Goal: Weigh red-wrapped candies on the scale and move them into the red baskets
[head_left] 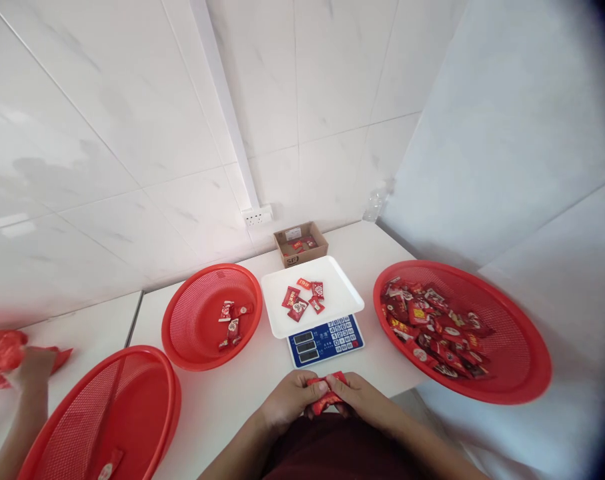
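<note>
Close to my body, my left hand (293, 399) and my right hand (358, 396) both grip a small red packet (325, 395), thumbs on top of it. Just beyond them stands a blue digital scale (325, 341) with a white tray (277, 320) on it. Several small red wrapped packets (298, 307) lie on the tray. To the right, a red basket (519, 347) holds a heap of similar red packets (437, 330). A red basket (192, 333) left of the scale has a few packets inside.
Behind the scale, a cardboard box (302, 257) contains some red packets. Another red basket (142, 407) with a packet in it stands front left. At the far left, another person's hand (29, 370) is at a red plastic bag (5, 353). Walls bound the white table (217, 400) behind and right.
</note>
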A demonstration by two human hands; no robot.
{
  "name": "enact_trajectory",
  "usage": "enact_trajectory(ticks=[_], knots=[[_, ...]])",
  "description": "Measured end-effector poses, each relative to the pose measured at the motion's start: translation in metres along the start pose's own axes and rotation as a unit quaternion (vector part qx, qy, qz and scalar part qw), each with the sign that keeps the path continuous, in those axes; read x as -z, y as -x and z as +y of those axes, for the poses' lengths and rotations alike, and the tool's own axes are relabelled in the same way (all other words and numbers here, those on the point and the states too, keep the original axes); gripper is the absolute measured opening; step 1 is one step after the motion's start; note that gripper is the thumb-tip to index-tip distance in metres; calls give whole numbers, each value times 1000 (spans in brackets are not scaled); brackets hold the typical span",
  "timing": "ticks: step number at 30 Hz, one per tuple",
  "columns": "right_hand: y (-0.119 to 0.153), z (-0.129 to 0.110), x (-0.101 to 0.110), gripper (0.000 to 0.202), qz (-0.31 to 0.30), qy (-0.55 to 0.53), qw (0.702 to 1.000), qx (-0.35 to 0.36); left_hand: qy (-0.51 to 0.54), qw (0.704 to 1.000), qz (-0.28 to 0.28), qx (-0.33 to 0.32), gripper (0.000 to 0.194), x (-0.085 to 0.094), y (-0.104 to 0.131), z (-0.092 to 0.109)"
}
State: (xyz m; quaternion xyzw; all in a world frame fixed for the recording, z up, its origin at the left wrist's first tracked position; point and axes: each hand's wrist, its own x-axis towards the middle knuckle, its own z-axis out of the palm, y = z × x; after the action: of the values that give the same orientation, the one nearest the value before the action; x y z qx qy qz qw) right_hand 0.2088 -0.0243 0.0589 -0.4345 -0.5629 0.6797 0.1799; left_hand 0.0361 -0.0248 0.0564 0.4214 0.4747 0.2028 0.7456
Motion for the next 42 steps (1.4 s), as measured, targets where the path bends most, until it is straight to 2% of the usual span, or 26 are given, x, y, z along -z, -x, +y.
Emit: enact_trajectory(ticks=[6, 15, 22, 28, 35, 42], knots=[[-5, 6, -2, 61, 26, -20, 999, -9, -26, 1000, 12, 6, 49, -1, -2, 1], [-3, 4, 2, 56, 2, -24, 1000, 0, -1, 1000, 5, -31, 47, -2, -1, 4], [-3, -9, 4, 55, 67, 0, 998, -6, 33, 999, 34, -26, 51, -7, -5, 2], [-4, -8, 3, 56, 76, -5, 997, -16, 24, 997, 46, -55, 48, -8, -4, 6], [-5, -2, 3, 57, 98, 26, 995, -11, 26, 998, 43, -26, 49, -7, -7, 3], [-4, 2, 3, 56, 77, 22, 996, -27, -14, 997, 59, -41, 45, -6, -7, 3]])
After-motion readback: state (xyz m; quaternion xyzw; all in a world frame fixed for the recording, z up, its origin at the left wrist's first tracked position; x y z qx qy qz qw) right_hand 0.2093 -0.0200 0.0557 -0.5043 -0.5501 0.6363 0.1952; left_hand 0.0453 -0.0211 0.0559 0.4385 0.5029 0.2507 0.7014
